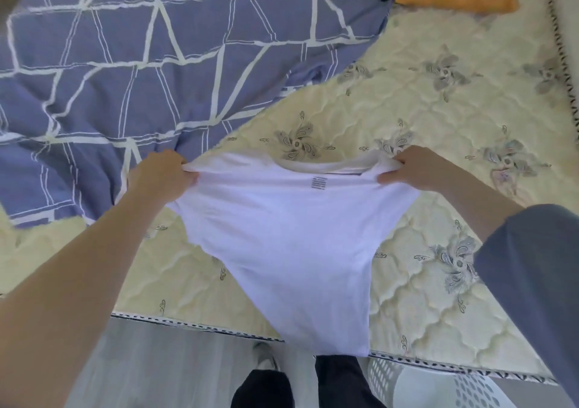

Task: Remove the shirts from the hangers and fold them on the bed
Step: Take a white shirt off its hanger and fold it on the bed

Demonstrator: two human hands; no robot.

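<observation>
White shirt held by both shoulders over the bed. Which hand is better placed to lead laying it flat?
Right, probably. The right hand grips the white shirt over bare mattress; the left hand grips it at the edge of the rumpled blue duvet.

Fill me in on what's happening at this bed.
A person stands at the bed's edge, gripping a white T-shirt by its shoulders, the left hand on one and the right hand on the other. The shirt is stretched out over the quilted mattress, its lower part reaching past the edge. No hanger shows. A blue duvet lies bunched to the left.
</observation>
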